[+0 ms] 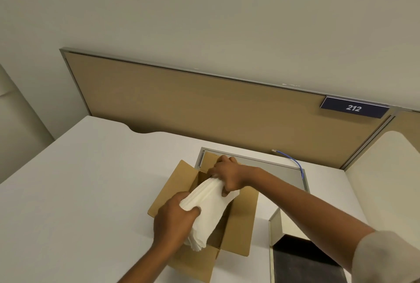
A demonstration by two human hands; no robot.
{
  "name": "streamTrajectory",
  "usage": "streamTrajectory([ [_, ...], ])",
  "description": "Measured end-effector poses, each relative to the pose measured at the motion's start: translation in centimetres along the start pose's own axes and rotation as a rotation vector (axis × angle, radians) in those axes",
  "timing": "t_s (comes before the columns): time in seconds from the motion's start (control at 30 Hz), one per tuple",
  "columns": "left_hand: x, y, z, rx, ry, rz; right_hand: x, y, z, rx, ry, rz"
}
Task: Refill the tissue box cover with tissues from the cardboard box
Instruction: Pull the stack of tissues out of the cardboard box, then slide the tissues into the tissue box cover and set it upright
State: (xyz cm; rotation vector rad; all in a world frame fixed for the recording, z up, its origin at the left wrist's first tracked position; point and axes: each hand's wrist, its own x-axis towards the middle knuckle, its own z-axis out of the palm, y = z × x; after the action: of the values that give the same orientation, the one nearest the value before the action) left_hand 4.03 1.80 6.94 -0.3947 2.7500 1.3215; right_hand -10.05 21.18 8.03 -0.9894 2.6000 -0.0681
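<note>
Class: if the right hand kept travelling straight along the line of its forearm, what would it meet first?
Probably the cardboard box's far flap, just beyond the right hand gripping the tissues; depth is unclear.

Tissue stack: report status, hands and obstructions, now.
Left hand and right hand both clamped on tissue stack. Stack over open cardboard box. Tissue box cover at right, unfilled. Nothing in the way.

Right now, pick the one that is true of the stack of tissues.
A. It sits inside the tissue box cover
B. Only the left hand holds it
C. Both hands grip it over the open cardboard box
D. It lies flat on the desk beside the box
C: the left hand and right hand each clasp an end of the stack of tissues above the open cardboard box.
</note>
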Motion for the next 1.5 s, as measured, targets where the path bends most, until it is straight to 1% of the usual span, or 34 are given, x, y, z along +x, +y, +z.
streamTrajectory([
  [0.07, -0.3, 0.5, -1.2, -0.109, -0.027, 0.022, -2.9, 0.4, -1.4, 0.258, 0.025, 0.054],
  [0.13, -0.4, 1.3, -1.9, -0.29, -0.033, 0.007, -6.0, 0.5, -2.1, 0.471, 0.103, 0.107],
  [0.2, -0.5, 2.1, -2.2, -0.413, -0.016, -0.012, -8.8, 0.5, -2.2, 0.591, 0.235, 0.174],
  [0.33, -0.8, 3.5, -0.7, -0.453, 0.013, 0.038, -14.0, 0.1, -1.3, 0.726, 0.506, 0.266],
  [0.4, -1.2, 4.4, 0.8, -0.437, 0.007, 0.073, -16.3, -0.4, -0.3, 0.707, 0.659, 0.285],
  [0.47, -1.8, 5.4, 2.5, -0.424, -0.012, 0.131, -18.4, -0.9, 1.5, 0.589, 0.768, 0.293],
  [0.6, -3.4, 7.3, 6.5, -0.394, -0.078, 0.236, -22.5, -1.2, 5.8, 0.267, 0.861, 0.374],
  [0.67, -4.2, 7.8, 8.5, -0.373, -0.119, 0.255, -24.5, -1.1, 7.6, 0.197, 0.895, 0.42],
  [0.83, -6.2, 8.7, 12.8, -0.299, -0.269, 0.308, -28.9, -0.4, 12.7, 0.201, 0.908, 0.512],
  [1.0, -8.2, 8.0, 17.8, -0.039, -0.441, 0.45, -32.0, 1.0, 17.8, 0.204, 0.827, 0.571],
  [1.1, -9.1, 6.8, 20.7, -0.005, -0.472, 0.478, -33.8, 1.8, 21.0, 0.237, 0.731, 0.574],
  [1.2, -9.6, 5.8, 23.3, 0.022, -0.491, 0.505, -34.9, 2.7, 23.7, 0.254, 0.681, 0.591],
  [1.37, -9.9, 4.4, 26.4, 0.05, -0.509, 0.45, -34.9, 4.2, 26.4, 0.32, 0.611, 0.616],
  [1.5, -9.9, 3.5, 27.8, 0.07, -0.517, 0.417, -34.4, 5.6, 27.5, 0.347, 0.544, 0.602],
])
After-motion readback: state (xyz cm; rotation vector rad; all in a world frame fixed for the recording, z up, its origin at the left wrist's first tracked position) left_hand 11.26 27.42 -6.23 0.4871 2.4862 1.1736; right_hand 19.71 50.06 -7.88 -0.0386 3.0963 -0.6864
